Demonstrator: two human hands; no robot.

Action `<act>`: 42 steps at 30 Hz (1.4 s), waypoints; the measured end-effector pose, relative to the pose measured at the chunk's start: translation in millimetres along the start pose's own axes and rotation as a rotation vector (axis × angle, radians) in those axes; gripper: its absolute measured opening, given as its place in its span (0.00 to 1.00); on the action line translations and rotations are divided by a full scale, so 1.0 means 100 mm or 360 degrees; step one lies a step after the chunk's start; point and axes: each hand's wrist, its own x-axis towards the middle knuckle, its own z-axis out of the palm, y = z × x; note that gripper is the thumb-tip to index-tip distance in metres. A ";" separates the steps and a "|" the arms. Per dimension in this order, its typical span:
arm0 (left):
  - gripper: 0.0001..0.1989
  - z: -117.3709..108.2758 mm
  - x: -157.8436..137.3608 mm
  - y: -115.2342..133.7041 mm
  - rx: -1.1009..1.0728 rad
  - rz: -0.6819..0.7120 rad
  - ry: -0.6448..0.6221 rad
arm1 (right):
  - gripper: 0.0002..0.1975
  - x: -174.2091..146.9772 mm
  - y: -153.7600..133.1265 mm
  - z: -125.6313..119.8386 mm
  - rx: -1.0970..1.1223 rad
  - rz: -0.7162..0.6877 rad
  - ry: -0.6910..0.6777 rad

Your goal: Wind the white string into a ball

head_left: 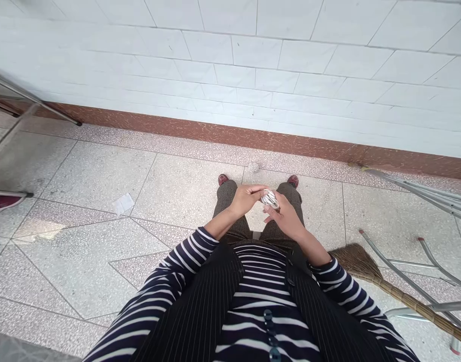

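Between my hands, above my lap, is a small bundle of white cord [269, 199] wound in loops. My left hand [246, 197] reaches in from the left, its thumb and fingers closed on the near side of the bundle. From the right, my right hand [286, 215] wraps its fingers round the same bundle, with the thumb in front. On the floor beyond my knees lies a round ball of whitish cord [253, 167]. Whether a strand joins the ball to the bundle is too fine to tell.
A straw broom [356, 259] lies at the right beside a metal-legged stool [399, 271]. Folded metal legs [415, 186] rest near the tiled wall [253, 70]. White paper [123, 203] lies on the floor at left. Metal furniture legs [34, 103] and another person's shoe [4, 203] are farther left.
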 end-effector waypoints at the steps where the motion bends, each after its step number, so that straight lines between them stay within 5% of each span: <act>1: 0.18 0.00 -0.01 0.02 0.0095 0.0045 -0.0010 | 0.32 -0.01 -0.03 0.00 0.0180 0.0041 -0.0074; 4: 0.14 0.00 -0.05 0.09 0.0319 0.0144 -0.0077 | 0.29 -0.02 -0.08 -0.02 0.0481 0.0120 -0.0205; 9: 0.13 -0.01 -0.08 0.12 0.0461 0.0230 -0.0177 | 0.24 -0.04 -0.03 -0.05 0.0463 0.0223 -0.0346; 12: 0.13 -0.01 -0.09 0.11 0.0513 0.0263 -0.0203 | 0.21 -0.04 0.00 -0.02 0.0076 0.0178 -0.0360; 17: 0.15 -0.04 -0.06 0.06 0.0518 0.0215 -0.0216 | 0.12 -0.05 -0.05 0.14 -0.1076 0.0109 -0.0003; 21: 0.15 -0.05 -0.04 0.00 0.0408 0.0058 -0.0246 | 0.11 -0.06 -0.08 0.22 -0.1414 0.0171 -0.0004; 26: 0.16 -0.09 -0.01 -0.01 0.0251 -0.0101 -0.0367 | 0.11 -0.04 -0.05 0.12 -0.1309 0.0108 -0.0115; 29: 0.18 -0.24 0.06 0.08 0.0175 -0.0171 -0.0614 | 0.12 -0.06 -0.01 0.01 -0.1135 0.0034 -0.0158; 32: 0.16 -0.43 0.18 0.23 0.0302 -0.0131 -0.0860 | 0.16 -0.12 0.03 -0.07 -0.0380 0.0018 -0.0326; 36: 0.09 -0.47 0.32 0.36 0.0778 0.0178 -0.0735 | 0.20 -0.18 0.01 -0.08 0.0441 0.0074 -0.0557; 39: 0.12 -0.26 0.29 0.30 0.1068 0.0373 -0.0593 | 0.20 -0.13 -0.08 -0.13 0.0304 -0.0035 -0.0384; 42: 0.16 -0.01 0.10 0.11 0.1148 0.0320 -0.0650 | 0.17 -0.02 -0.17 -0.28 -0.0481 -0.0082 0.0040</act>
